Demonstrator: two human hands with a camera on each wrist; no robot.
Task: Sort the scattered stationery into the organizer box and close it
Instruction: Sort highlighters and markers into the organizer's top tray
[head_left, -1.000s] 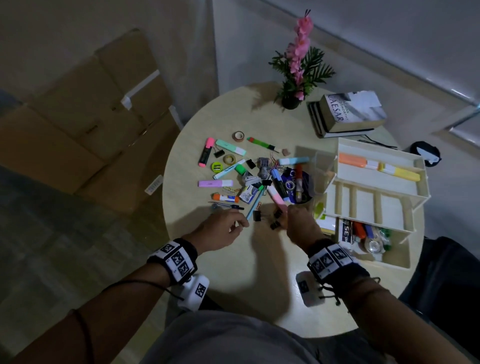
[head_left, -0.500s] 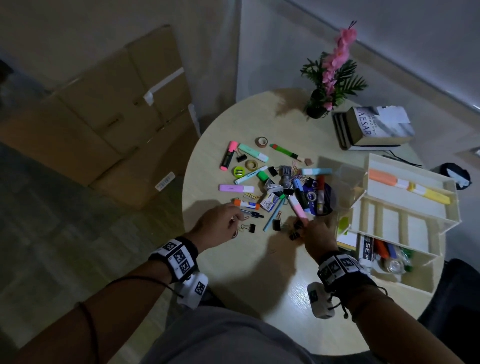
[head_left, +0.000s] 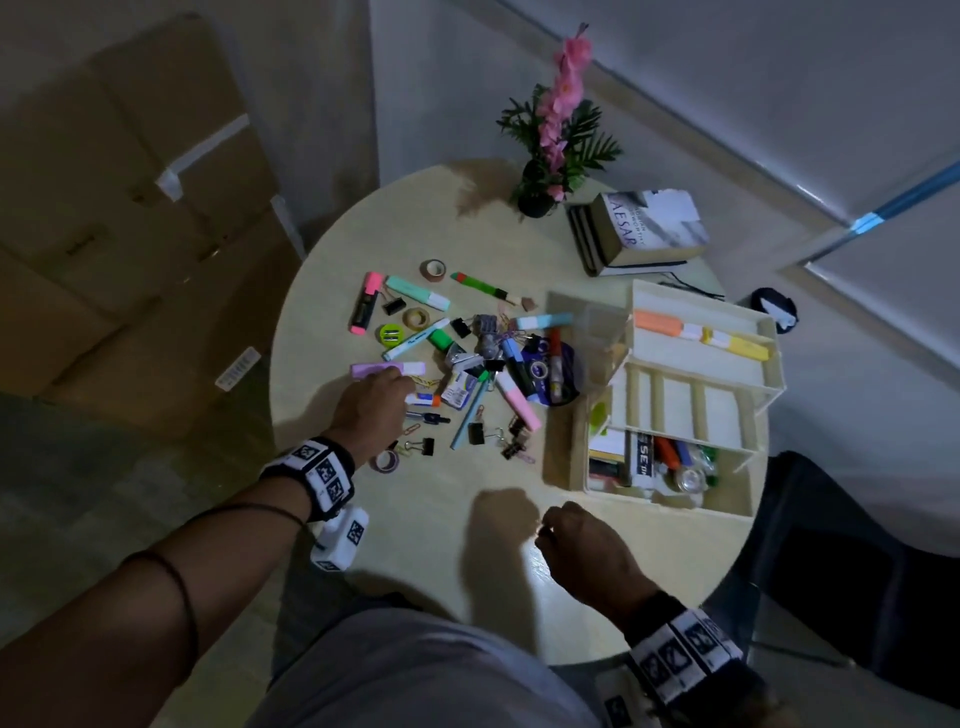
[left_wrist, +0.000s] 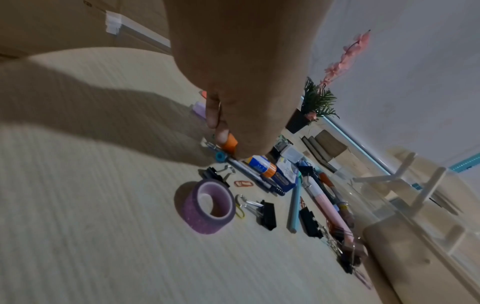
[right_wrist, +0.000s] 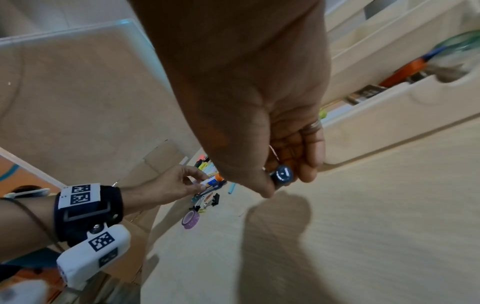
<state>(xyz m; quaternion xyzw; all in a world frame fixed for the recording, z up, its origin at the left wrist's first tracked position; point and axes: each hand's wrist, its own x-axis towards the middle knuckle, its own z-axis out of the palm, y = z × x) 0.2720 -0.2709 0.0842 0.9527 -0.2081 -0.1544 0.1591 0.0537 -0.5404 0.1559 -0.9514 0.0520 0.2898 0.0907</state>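
Scattered stationery (head_left: 467, 358) spread across the middle of the round table (head_left: 426, 530): highlighters, pens, binder clips, paper clips, tape rolls. Organizer box (head_left: 696, 395) at the table's right side, tiers swung open, orange and yellow markers in the top tray, pens and a tape roll in the bottom one; clear lid (head_left: 587, 332) standing up on its left side, next to the pile.

Left hand (head_left: 371, 410) reaching into the near-left edge of the pile, fingers curled down, thumb and fingertips pinching a white marker with orange cap (right_wrist: 214, 179) low at the table surface. Purple tape roll (left_wrist: 207, 205) just beside the wrist, on its edge, with a black binder clip (left_wrist: 266, 214) touching or almost touching it. Lilac highlighter (head_left: 387, 369) just beyond the knuckles.

Right hand (head_left: 587, 556) well apart from the pile, above the near edge of the table, in front of the box. Fingers curled in, gripping a small dark round-ended object (right_wrist: 283, 175) between thumb and fingers; a thin wire loop showing behind it, exact item hard to tell.

Farther back: potted plant with pink flowers (head_left: 558, 135), stack of books (head_left: 639, 234). Cardboard boxes (head_left: 130, 218) on the floor to the left.
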